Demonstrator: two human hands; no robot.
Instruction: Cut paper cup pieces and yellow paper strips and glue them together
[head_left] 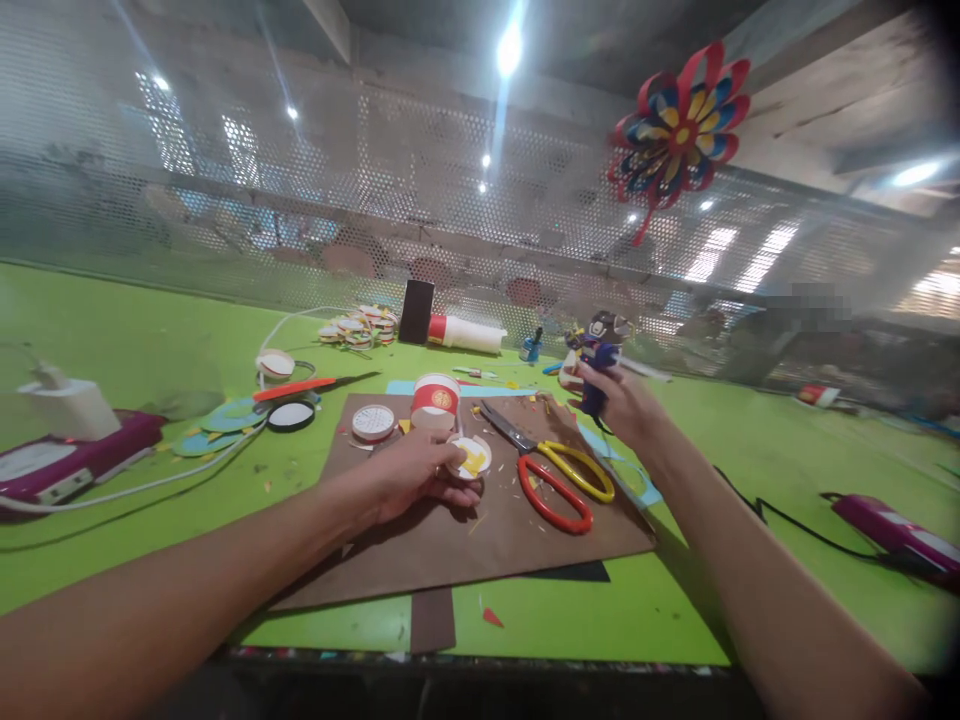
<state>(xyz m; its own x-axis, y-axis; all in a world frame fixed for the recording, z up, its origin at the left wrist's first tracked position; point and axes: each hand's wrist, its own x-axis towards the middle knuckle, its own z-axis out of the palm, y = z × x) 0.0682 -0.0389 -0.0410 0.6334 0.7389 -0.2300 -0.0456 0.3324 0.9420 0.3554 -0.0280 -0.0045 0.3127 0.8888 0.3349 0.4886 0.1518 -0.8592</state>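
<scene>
My left hand [431, 472] pinches a small white paper disc [474, 458] with a yellow shape on its face, held above the brown sheet [390, 560]. Farther right, my right hand [619, 395] is wrapped round a dark blue glue gun [598, 358] at the sheet's back right corner. Just behind my left hand stands a red and white paper cup [436, 400]. To its left lies a round white piece with print on it [373, 422]. Large scissors [536, 450] with one red and one yellow handle rest on the sheet between my hands, blades slightly apart.
Red-handled scissors [300, 388] and a black-rimmed lid [291, 415] lie left. Power strips [82, 455] and cords flank the green table [337, 630]. Behind are stacked paper rounds [360, 328], a phone [417, 312], stacked cups [469, 335] and a blue bottle [531, 346]. A paper flower [682, 135] hangs above.
</scene>
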